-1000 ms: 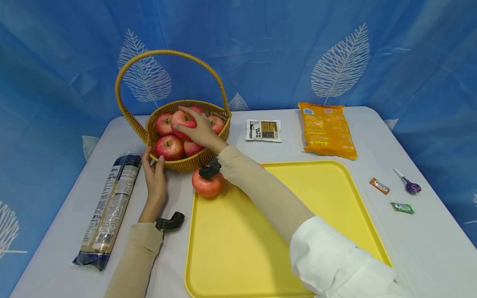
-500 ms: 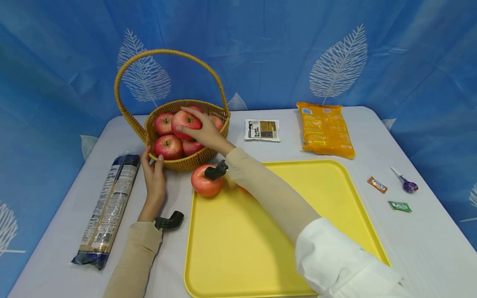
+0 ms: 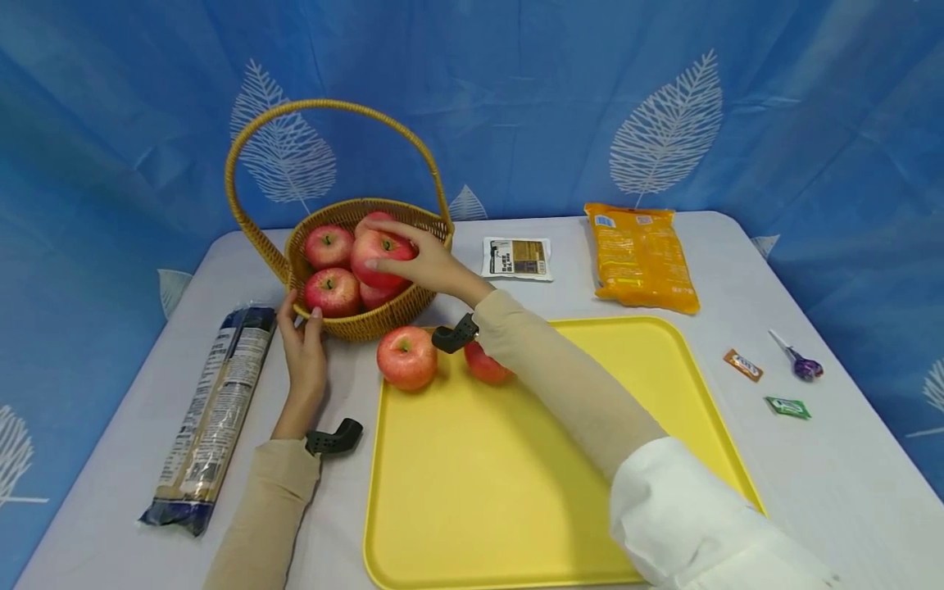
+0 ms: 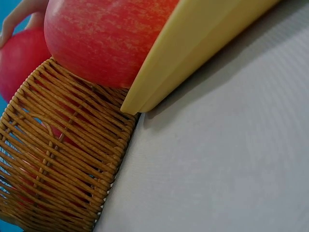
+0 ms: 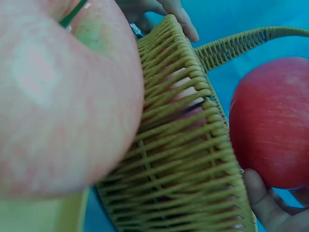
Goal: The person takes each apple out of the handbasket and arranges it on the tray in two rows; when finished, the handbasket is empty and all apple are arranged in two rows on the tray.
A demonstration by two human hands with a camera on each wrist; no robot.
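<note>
In the head view my right hand [image 3: 438, 264] grips a red apple [image 3: 363, 256] over the wicker basket [image 3: 369, 326], thumb on its near side and fingers over its far side. The same apple [image 5: 275, 125] shows beyond the basket rim in the right wrist view. Several apples [image 3: 332, 292] lie in the basket. My left hand [image 3: 305, 360] touches the basket's near left rim with fingers and thumb spread. Two more apples are at the far left of the yellow tray [image 3: 472, 483]: one [image 3: 407, 358] on its corner, the other [image 3: 487, 366] partly behind my right sleeve.
The basket's tall handle [image 3: 335, 104] arches above the apples. A long clear-and-blue packet [image 3: 214, 418] lies left of my left arm. At the back are a small white packet [image 3: 516, 258] and an orange bag [image 3: 642, 258]. Small candies [image 3: 743, 365] and a lollipop [image 3: 805, 366] lie right.
My right hand has moved right and slightly toward me with the apple, uncovering more of the apple behind my sleeve. My left hand has stayed at the basket rim.
</note>
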